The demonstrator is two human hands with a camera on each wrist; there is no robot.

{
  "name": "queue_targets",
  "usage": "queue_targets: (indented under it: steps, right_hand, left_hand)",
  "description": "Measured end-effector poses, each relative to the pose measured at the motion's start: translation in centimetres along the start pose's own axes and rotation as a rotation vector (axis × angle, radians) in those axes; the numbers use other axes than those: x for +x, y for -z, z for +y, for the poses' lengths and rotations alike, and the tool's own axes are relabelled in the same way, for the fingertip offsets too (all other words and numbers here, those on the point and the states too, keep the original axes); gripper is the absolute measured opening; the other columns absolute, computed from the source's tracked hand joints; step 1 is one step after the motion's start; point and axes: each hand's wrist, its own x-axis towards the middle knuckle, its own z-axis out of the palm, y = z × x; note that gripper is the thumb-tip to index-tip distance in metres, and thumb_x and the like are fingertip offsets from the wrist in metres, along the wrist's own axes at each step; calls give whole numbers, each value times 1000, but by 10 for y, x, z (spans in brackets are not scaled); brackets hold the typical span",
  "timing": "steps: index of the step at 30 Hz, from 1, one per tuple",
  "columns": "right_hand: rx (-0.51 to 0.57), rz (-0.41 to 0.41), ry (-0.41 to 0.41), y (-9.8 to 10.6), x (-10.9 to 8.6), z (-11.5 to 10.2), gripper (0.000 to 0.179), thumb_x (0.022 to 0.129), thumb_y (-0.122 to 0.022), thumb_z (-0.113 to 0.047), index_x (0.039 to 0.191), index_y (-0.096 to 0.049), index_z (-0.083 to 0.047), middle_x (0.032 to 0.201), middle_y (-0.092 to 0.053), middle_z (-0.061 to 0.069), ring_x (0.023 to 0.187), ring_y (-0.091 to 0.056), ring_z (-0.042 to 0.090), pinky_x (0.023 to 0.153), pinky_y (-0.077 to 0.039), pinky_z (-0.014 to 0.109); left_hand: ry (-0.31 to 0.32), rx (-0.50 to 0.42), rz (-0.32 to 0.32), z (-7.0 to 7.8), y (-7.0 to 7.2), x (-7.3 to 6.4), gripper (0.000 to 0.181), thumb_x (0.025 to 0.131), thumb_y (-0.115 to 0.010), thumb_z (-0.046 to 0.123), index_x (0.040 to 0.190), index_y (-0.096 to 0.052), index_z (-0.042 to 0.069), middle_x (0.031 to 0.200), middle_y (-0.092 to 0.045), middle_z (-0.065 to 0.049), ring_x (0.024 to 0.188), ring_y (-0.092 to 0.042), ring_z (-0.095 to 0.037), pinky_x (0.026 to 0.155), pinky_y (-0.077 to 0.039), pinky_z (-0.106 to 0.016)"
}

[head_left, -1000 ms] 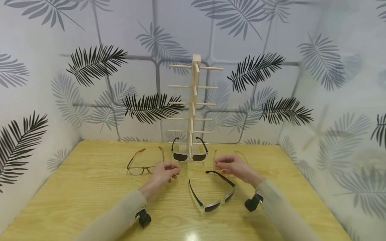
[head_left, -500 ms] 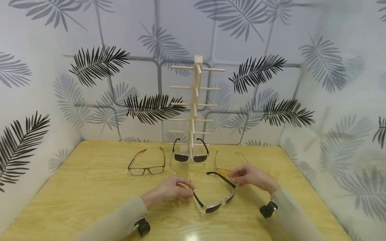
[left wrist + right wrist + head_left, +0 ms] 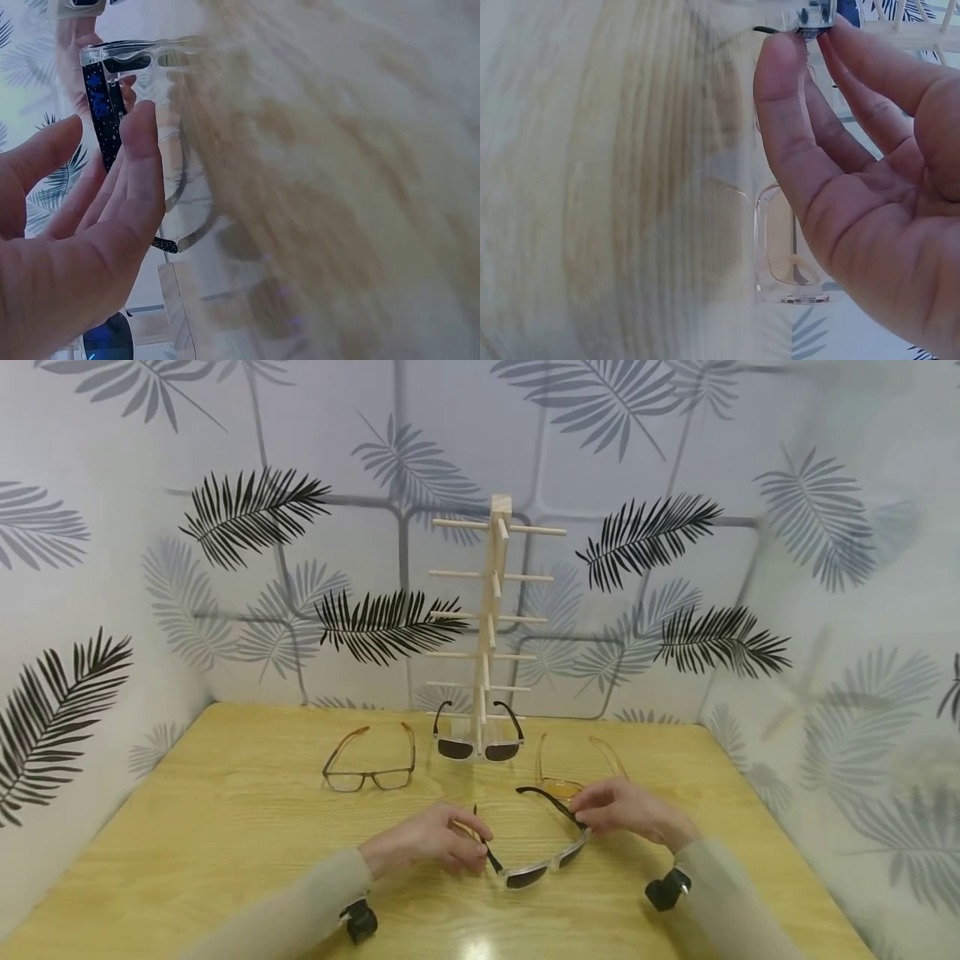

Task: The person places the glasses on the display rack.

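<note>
Black and clear sunglasses (image 3: 527,877): right hand (image 3: 633,814) pinching hinge (image 3: 815,30), left hand (image 3: 431,839) spread beside other temple (image 3: 96,103), contact unclear.

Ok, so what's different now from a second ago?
The left hand has moved right and toward the person, to one arm of the front sunglasses, with no clear grip on it. The right hand has drawn back from the yellow glasses and now pinches the front sunglasses near the other hinge. All the eyewear and the wooden rack look unmoved.
</note>
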Motion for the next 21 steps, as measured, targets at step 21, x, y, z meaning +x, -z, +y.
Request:
queue_targets:
  steps: [21]
  right_hand:
    - [244, -21, -48, -26, 2, -13, 26, 90, -70, -9, 111, -60, 3, 114, -64, 25, 99, -68, 27, 86, -57, 44]
  left_hand:
    - [-5, -82, 9, 4, 21, -13, 27, 87, -71, 1, 107, -56, -8, 97, -64, -15, 82, -70, -25, 80, -59, -42]
